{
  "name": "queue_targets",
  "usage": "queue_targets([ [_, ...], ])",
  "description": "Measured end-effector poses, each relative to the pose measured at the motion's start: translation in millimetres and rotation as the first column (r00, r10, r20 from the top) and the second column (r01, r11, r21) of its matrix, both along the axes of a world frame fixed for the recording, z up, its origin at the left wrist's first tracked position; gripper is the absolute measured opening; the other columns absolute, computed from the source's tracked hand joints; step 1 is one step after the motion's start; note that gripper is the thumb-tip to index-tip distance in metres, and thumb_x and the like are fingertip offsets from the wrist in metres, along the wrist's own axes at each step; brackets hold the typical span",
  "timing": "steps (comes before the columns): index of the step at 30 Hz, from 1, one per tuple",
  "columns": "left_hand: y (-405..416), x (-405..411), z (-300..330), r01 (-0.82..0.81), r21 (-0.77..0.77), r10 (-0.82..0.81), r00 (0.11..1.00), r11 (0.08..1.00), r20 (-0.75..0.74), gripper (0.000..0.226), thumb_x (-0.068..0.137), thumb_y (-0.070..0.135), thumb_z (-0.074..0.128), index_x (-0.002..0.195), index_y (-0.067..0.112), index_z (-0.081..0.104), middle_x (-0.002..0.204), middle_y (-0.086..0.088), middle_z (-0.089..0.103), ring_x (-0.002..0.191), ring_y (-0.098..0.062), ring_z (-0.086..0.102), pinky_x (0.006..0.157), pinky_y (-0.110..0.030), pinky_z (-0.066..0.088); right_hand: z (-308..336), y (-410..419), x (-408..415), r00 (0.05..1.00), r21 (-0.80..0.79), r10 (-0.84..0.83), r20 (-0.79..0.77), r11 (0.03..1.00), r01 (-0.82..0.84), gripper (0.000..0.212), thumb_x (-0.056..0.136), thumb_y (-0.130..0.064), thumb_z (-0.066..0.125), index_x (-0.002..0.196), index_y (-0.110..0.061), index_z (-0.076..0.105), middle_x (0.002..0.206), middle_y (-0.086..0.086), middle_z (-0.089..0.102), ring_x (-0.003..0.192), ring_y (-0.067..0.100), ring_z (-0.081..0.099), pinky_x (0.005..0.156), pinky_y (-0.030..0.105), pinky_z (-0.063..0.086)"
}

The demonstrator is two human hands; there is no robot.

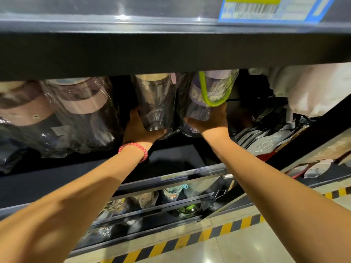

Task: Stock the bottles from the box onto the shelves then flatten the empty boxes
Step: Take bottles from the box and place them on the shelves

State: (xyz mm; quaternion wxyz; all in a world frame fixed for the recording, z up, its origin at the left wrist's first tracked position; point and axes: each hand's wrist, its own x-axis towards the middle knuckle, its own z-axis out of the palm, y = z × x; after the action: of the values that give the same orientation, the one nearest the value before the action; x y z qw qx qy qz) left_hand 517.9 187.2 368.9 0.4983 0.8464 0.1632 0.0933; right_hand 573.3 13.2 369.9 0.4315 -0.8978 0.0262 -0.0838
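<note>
Head view, left hand gripping clear bottle, right hand gripping green-strapped bottle

A black shelf board crosses the whole view at 12 o'clock, with a clear price rail above it catching bright spots of light and carrying a blue and yellow barcode label at 1 o'clock. At 6 o'clock lower shelf rails step down to a pale glossy floor edged by yellow and black hazard tape. White wrapped bundles lie at 2 o'clock.
</note>
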Motion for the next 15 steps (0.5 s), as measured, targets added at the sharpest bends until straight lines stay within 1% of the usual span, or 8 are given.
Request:
queue_targets([
  [3,0,-3,1,0.011,-0.010,-0.011,1.000,1.000,-0.015,0.092,0.068,0.021,0.082,0.141,0.012,0.027,0.137,-0.007,0.048,0.124,-0.026,0.047,0.101,-0.029,0.037,4,-3,-7,0.999,0.079,0.033,0.026,0.996,-0.035,0.102,0.065,-0.036,0.084,0.144,-0.010,0.025,0.148,0.009,0.035,0.136,0.023,0.035,0.114,0.032,0.027],
  [6,1,-5,5,0.003,-0.023,-0.004,1.000,1.000,-0.011,0.096,0.067,0.024,0.083,0.143,0.014,0.026,0.138,-0.007,0.046,0.125,-0.027,0.046,0.106,-0.037,0.038,10,-2,-16,0.999,0.196,0.047,0.014,0.979,-0.049,0.110,0.054,-0.051,0.081,0.142,-0.011,0.028,0.145,0.010,0.039,0.133,0.025,0.039,0.112,0.037,0.031],
  [7,2,-6,4,0.000,-0.025,-0.001,1.000,1.000,-0.014,0.096,0.066,0.024,0.083,0.143,0.014,0.026,0.138,-0.007,0.046,0.125,-0.027,0.046,0.107,-0.039,0.038,10,-2,-18,0.999,0.216,0.038,0.029,0.975,-0.043,0.108,0.054,-0.048,0.082,0.141,-0.010,0.030,0.143,0.010,0.041,0.132,0.025,0.041,0.112,0.037,0.033],
  [9,3,-10,4,-0.002,-0.023,0.002,1.000,1.000,-0.017,0.096,0.067,0.025,0.083,0.144,0.013,0.027,0.140,-0.007,0.044,0.128,-0.026,0.044,0.108,-0.038,0.036,8,-6,-22,0.998,0.258,0.003,0.060,0.966,-0.018,0.094,0.061,-0.025,0.088,0.137,-0.008,0.034,0.139,0.011,0.046,0.128,0.026,0.045,0.110,0.038,0.036],
  [10,4,-12,5,0.001,-0.020,-0.001,1.000,1.000,-0.023,0.096,0.067,0.026,0.083,0.144,0.013,0.027,0.142,-0.007,0.043,0.129,-0.026,0.043,0.109,-0.036,0.035,7,-8,-23,0.997,0.274,-0.025,0.078,0.962,0.002,0.090,0.061,-0.018,0.088,0.135,-0.007,0.037,0.135,0.011,0.048,0.125,0.026,0.047,0.107,0.040,0.039],
  [13,5,-17,5,-0.007,-0.029,0.006,0.999,1.000,-0.042,0.097,0.068,0.027,0.082,0.145,0.015,0.025,0.144,-0.006,0.040,0.130,-0.025,0.041,0.109,-0.034,0.034,7,-13,-28,0.996,0.311,-0.046,0.074,0.950,0.020,0.085,0.060,-0.015,0.088,0.130,-0.011,0.041,0.130,0.007,0.052,0.120,0.023,0.052,0.103,0.039,0.044],
  [14,5,-18,5,-0.011,-0.035,0.009,0.999,0.999,-0.047,0.096,0.068,0.027,0.082,0.145,0.015,0.025,0.144,-0.006,0.040,0.130,-0.025,0.041,0.109,-0.034,0.034,8,-14,-30,0.996,0.319,-0.040,0.075,0.948,0.014,0.084,0.061,-0.014,0.088,0.130,-0.011,0.041,0.130,0.006,0.052,0.119,0.021,0.052,0.102,0.036,0.045],
  [15,5,-19,5,-0.011,-0.039,0.008,0.999,0.999,-0.054,0.096,0.069,0.026,0.082,0.145,0.015,0.025,0.144,-0.007,0.039,0.130,-0.025,0.041,0.109,-0.035,0.034,8,-16,-31,0.997,0.324,-0.032,0.067,0.946,0.009,0.084,0.062,-0.011,0.087,0.131,-0.010,0.040,0.131,0.007,0.051,0.118,0.019,0.051,0.100,0.027,0.046],
])
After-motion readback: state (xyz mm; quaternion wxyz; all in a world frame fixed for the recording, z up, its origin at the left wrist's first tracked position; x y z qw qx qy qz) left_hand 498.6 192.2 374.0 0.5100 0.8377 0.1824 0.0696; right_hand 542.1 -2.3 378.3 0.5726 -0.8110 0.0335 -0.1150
